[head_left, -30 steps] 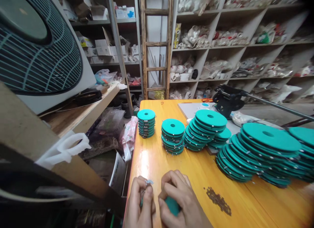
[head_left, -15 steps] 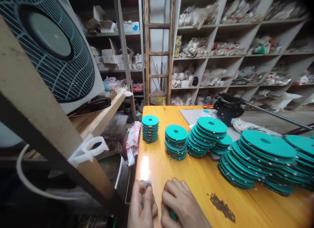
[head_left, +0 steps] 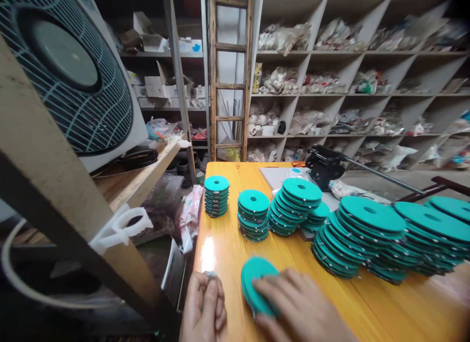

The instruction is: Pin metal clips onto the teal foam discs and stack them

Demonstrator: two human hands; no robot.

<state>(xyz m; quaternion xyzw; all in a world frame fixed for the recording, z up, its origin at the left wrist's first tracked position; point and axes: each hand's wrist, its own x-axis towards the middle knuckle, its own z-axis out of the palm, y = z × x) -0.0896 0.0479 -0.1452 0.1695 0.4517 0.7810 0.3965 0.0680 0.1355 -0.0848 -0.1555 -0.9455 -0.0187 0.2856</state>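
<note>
My left hand [head_left: 203, 305] is closed at the table's left edge, thumb and forefinger pinched. A small pale blue-grey cluster [head_left: 210, 274] shows at its fingertips, too small to name. To its right, my right hand [head_left: 301, 305], smeared by motion, has its fingers over the top and near edge of a round green disc [head_left: 253, 276]. That disc looks tilted, and my hand covers its right part. Beyond the hands are a short stack of small green discs [head_left: 216, 183] with metal bits round the rims and another small stack [head_left: 253, 201].
Larger stacks of green discs [head_left: 370, 214] fill the table's right side. Behind them stands a black device with a metal rod [head_left: 325, 165]. A fan [head_left: 66, 62] and wooden post [head_left: 47, 151] border the left. A ladder [head_left: 230, 85] and shelves [head_left: 312, 72] stand behind the table.
My right hand has moved right and opened out over the green disc, which now shows much more. The small brown pieces on the table are now hidden. The view has shifted slightly right.
</note>
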